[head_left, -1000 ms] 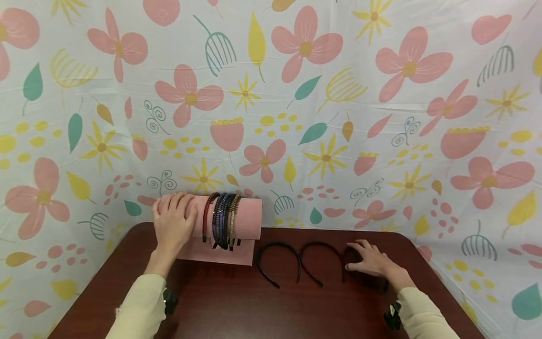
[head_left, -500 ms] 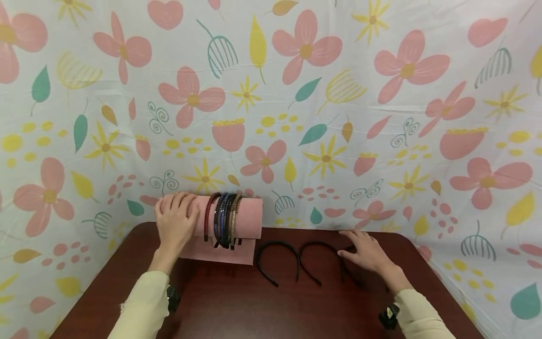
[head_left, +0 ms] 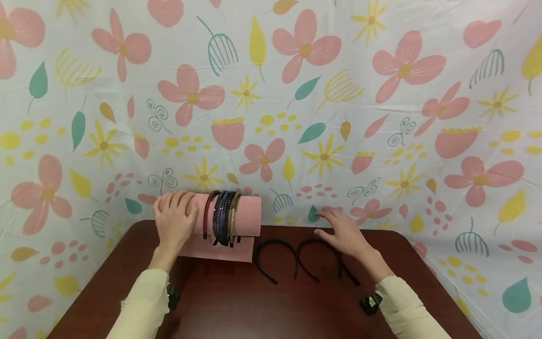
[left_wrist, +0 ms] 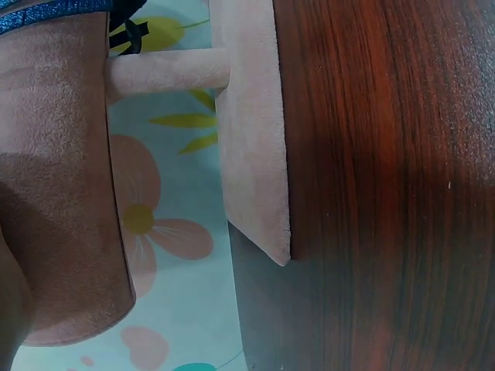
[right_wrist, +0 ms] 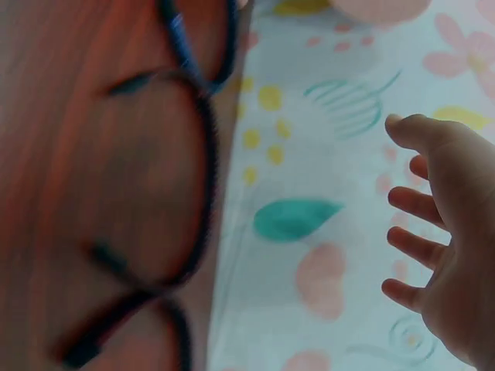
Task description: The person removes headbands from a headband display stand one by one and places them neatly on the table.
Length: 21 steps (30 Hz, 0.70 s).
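On the left, a pink headband stand (head_left: 250, 214), a padded roll on a flat base (left_wrist: 251, 154), carries several headbands (head_left: 222, 219) in red, blue, black and gold. My left hand (head_left: 173, 221) grips the roll's left end, fingers bent over its top; the left wrist view hides those fingers. Three black headbands lie on the table: one beside the stand (head_left: 259, 266), one in the middle (head_left: 301, 261), and a third (head_left: 349, 274) partly covered. My right hand (head_left: 345, 235) hovers above the last two, fingers spread and holding nothing, as the right wrist view also shows.
The dark reddish-brown table (head_left: 237, 310) extends in front of the stand and headbands. A white cloth (head_left: 288, 108) with a flower and leaf print hangs close behind the table's back edge. Dark wrist devices (head_left: 370, 303) sit at both sleeves.
My right hand has lifted off the rightmost black headband and moved left, uncovering one end of it. My left hand has stayed on the stand.
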{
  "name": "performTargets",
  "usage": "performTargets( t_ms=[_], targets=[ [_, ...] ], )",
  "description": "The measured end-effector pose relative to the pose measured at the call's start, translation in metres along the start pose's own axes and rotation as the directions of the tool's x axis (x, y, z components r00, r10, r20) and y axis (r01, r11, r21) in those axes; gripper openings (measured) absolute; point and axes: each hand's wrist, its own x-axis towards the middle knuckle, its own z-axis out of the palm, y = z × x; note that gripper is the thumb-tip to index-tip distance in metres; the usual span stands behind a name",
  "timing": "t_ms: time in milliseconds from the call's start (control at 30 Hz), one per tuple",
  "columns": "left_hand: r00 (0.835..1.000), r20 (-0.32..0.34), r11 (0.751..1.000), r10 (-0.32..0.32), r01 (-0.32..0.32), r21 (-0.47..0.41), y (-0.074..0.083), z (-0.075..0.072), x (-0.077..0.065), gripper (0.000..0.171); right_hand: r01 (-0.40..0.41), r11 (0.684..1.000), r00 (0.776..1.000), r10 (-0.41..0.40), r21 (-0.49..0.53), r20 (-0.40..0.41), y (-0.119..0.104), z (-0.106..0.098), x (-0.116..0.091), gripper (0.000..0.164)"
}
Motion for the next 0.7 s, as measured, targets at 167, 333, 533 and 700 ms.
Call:
performTargets(
  t_ms=[167,333,533,700],
  targets=[
    [1.0,0.002,1.0,-0.001,0.001,0.003,0.001,-0.001,0.002,0.037,0.067,0.997,0.998,-0.066,0.032,-0.021,-0.03,-0.008,0.024,0.049],
    [1.0,-0.006,1.0,0.0,-0.001,-0.006,0.003,-0.002,0.004,0.038,0.12,0.99,0.992,-0.116,0.078,-0.05,-0.056,-0.01,0.045,0.048],
    [0.999,-0.033,1.0,0.007,-0.007,-0.005,0.001,0.0,0.004,0.038,0.161,0.984,0.985,-0.155,0.081,-0.071,-0.08,-0.007,0.063,0.051],
    [0.999,-0.039,1.0,0.013,-0.013,-0.005,0.0,0.001,0.001,0.038,0.178,0.981,0.982,-0.173,0.081,-0.07,-0.097,-0.005,0.074,0.051]
  ],
)
